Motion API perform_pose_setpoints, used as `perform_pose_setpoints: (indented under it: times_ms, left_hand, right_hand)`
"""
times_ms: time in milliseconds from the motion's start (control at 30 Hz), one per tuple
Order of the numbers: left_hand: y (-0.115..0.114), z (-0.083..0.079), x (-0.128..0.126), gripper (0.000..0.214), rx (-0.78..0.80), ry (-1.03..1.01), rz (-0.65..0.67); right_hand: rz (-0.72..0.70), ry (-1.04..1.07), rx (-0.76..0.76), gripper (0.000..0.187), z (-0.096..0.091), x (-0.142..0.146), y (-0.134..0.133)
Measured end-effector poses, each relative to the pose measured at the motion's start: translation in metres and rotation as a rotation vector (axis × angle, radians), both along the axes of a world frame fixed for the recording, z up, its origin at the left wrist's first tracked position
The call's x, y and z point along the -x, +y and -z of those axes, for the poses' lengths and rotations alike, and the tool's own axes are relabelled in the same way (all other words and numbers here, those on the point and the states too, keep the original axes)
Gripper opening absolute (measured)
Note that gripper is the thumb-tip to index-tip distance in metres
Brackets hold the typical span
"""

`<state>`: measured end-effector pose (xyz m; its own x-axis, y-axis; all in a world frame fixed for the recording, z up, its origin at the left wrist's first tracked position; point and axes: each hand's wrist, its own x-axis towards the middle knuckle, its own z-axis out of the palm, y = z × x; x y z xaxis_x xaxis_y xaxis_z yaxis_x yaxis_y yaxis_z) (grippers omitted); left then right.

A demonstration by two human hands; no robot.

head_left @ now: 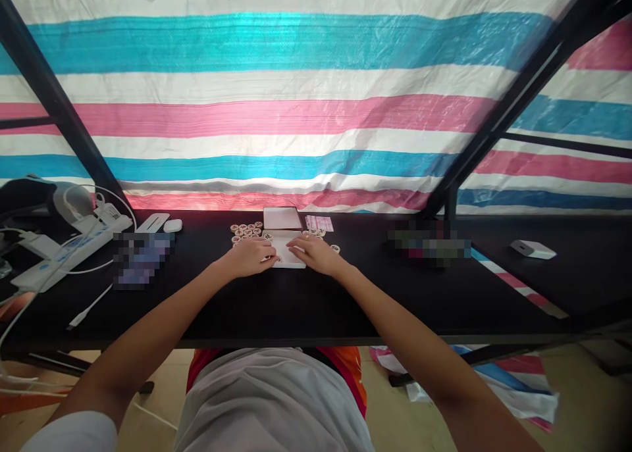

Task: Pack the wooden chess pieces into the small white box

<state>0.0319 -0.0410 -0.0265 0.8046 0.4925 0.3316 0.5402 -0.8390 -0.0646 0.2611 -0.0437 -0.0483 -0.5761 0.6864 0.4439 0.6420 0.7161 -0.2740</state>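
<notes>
A shallow white box tray (pixel 290 258) lies on the black table between my hands. My left hand (pixel 248 256) bends over its left side, fingers closed around what looks like a round xiangqi piece, mostly hidden. Over the right side is my right hand (pixel 318 254), its fingers curled inward above the tray; anything in them is hidden. Several round cream xiangqi pieces (pixel 247 229) sit in rows just beyond my left hand. One more piece (pixel 267 236) shows at the tray's far left corner. Beside my right hand lies another piece (pixel 335 249).
Behind the tray stands a white box lid (pixel 281 218), with a pink-and-white printed paper (pixel 320 224) beside it. A power strip (pixel 74 251) with cables and a white mouse-like object (pixel 172 226) occupy the left. A white charger (pixel 533 249) lies far right. Striped sheeting (pixel 296 116) hangs behind.
</notes>
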Motion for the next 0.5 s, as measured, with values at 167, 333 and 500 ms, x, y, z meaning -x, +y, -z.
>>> perform_pose_setpoints:
  times_ms: [167, 333, 500]
  left_hand:
    - [0.003, 0.003, 0.002, 0.034, 0.108, 0.042, -0.014]
    - [-0.002, 0.007, -0.004, 0.041, 0.087, 0.07, -0.026]
    - [-0.004, 0.009, -0.005, 0.043, 0.067, 0.074, 0.008]
  right_hand:
    - [0.108, 0.01, 0.052, 0.026, -0.006, -0.015, 0.005]
    - [0.07, -0.066, 0.086, 0.029, -0.002, -0.01, 0.003]
    - [0.066, -0.114, 0.102, 0.025, 0.004, -0.009, 0.006]
